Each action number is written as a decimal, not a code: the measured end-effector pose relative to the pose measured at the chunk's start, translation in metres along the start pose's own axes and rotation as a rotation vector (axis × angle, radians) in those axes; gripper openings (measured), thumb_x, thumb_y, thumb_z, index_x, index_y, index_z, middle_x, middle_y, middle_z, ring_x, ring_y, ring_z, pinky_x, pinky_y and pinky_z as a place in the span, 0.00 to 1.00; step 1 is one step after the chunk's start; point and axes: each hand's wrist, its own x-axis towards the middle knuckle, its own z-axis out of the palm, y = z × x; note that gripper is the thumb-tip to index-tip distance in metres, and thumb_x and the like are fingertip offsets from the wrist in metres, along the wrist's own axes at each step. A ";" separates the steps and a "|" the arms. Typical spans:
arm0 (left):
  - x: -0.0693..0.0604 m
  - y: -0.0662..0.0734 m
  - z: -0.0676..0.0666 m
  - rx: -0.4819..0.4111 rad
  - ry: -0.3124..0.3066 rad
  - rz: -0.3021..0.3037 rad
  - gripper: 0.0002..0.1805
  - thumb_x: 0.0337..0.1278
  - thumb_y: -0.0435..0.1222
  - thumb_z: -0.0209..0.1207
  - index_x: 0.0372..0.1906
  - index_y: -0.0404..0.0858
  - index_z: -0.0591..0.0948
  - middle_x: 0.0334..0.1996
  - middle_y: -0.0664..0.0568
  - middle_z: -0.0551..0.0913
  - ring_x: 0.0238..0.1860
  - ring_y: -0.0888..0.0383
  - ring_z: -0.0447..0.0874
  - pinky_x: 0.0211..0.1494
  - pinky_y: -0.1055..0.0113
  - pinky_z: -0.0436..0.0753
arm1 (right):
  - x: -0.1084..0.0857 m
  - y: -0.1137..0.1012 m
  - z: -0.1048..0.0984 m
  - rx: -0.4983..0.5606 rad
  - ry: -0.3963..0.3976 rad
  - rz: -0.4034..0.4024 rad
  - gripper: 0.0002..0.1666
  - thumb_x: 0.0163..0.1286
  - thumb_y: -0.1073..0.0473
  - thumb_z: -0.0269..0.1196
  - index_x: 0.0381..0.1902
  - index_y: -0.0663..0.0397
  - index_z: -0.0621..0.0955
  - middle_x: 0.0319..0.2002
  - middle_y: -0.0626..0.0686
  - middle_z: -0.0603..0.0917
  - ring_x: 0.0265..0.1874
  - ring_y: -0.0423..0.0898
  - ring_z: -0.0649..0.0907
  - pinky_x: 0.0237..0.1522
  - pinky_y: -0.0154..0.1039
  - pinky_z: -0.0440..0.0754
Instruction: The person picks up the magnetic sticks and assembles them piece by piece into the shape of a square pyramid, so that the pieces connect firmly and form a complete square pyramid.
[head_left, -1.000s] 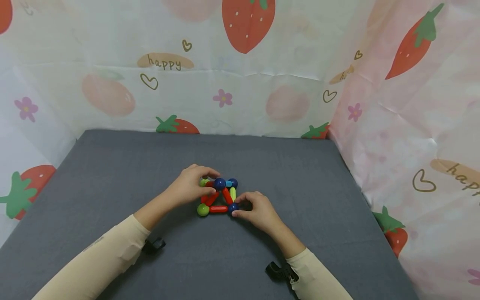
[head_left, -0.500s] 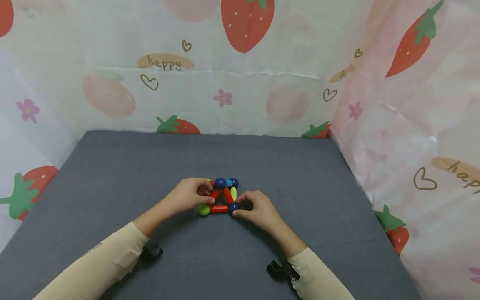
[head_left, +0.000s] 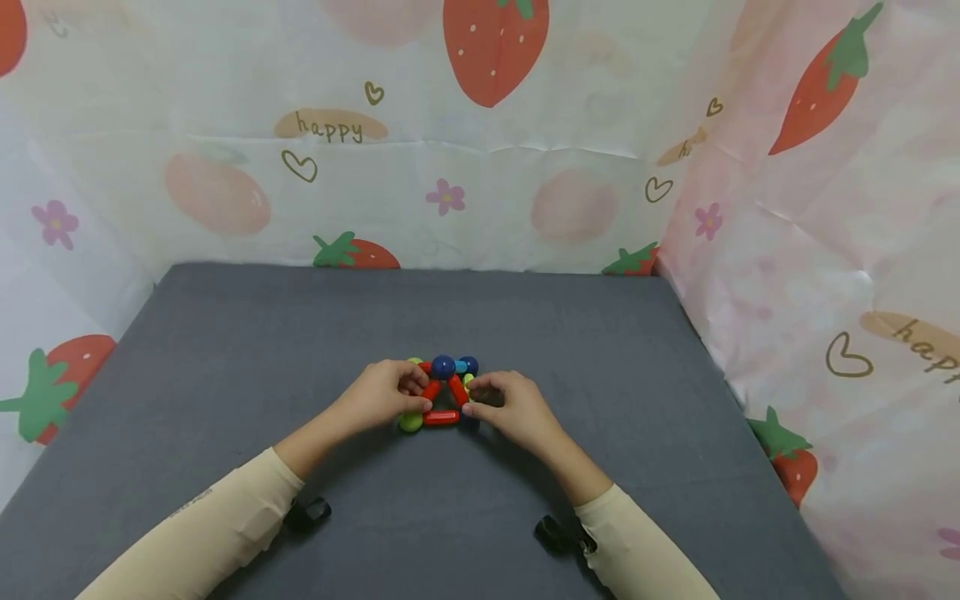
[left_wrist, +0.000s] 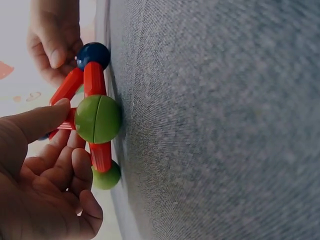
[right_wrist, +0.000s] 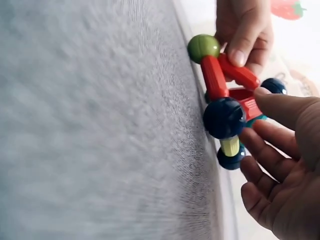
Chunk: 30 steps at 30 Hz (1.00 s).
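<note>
A small frame of magnetic rods and balls stands on the grey cloth between my hands. Its front edge is a red rod [head_left: 441, 417] joining a green ball [head_left: 410, 422] to a dark blue ball [right_wrist: 224, 118]. Two slanting red rods rise to a blue ball [head_left: 443, 367] on top. With thumb and fingers, my left hand [head_left: 381, 393] pinches the left slanting rod [head_left: 431, 390] just above the green ball. My right hand [head_left: 521, 408] pinches the right slanting rod [head_left: 458, 391] and partly covers the dark blue ball in the head view. A yellow-green rod [right_wrist: 230, 146] runs behind that ball.
Grey cloth [head_left: 337, 308] covers the table around the frame. A strawberry-patterned curtain [head_left: 480, 167] rises at the back and along both sides. Black wrist cameras hang below the left sleeve [head_left: 202, 517] and the right sleeve [head_left: 637, 542].
My left hand has come down from the upper part of the frame to the left slanting rod. The right hand has shifted from the lower right ball up onto the right slanting rod.
</note>
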 end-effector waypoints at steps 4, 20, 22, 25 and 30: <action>-0.001 -0.001 0.001 -0.010 0.011 0.005 0.13 0.59 0.39 0.73 0.46 0.40 0.86 0.37 0.55 0.87 0.38 0.60 0.84 0.45 0.63 0.84 | 0.005 -0.009 0.000 0.000 -0.025 0.029 0.20 0.66 0.45 0.73 0.53 0.42 0.87 0.43 0.40 0.87 0.45 0.41 0.83 0.45 0.44 0.83; -0.005 0.000 0.001 -0.105 0.039 -0.013 0.13 0.61 0.39 0.71 0.47 0.39 0.86 0.39 0.53 0.87 0.39 0.58 0.85 0.44 0.62 0.85 | 0.013 -0.019 0.001 0.064 -0.042 0.076 0.12 0.67 0.51 0.73 0.47 0.44 0.88 0.40 0.43 0.88 0.37 0.40 0.84 0.36 0.39 0.83; -0.005 0.000 0.001 -0.115 0.045 -0.021 0.13 0.61 0.39 0.71 0.47 0.39 0.86 0.39 0.53 0.87 0.39 0.58 0.85 0.43 0.63 0.84 | 0.013 -0.019 0.001 0.056 -0.045 0.071 0.12 0.67 0.51 0.73 0.47 0.44 0.88 0.39 0.42 0.87 0.37 0.40 0.84 0.36 0.39 0.83; -0.006 -0.001 0.001 -0.123 0.046 -0.025 0.12 0.61 0.39 0.71 0.47 0.39 0.86 0.38 0.52 0.87 0.39 0.58 0.85 0.43 0.63 0.84 | 0.012 -0.019 0.001 0.044 -0.046 0.056 0.12 0.66 0.51 0.73 0.46 0.44 0.88 0.39 0.43 0.86 0.37 0.40 0.83 0.36 0.39 0.83; -0.007 -0.001 0.000 -0.123 0.044 -0.035 0.12 0.61 0.39 0.71 0.47 0.39 0.86 0.38 0.53 0.87 0.38 0.58 0.84 0.43 0.62 0.84 | 0.012 -0.018 0.003 0.027 -0.037 0.040 0.11 0.66 0.50 0.74 0.45 0.42 0.88 0.38 0.43 0.85 0.36 0.41 0.82 0.37 0.40 0.82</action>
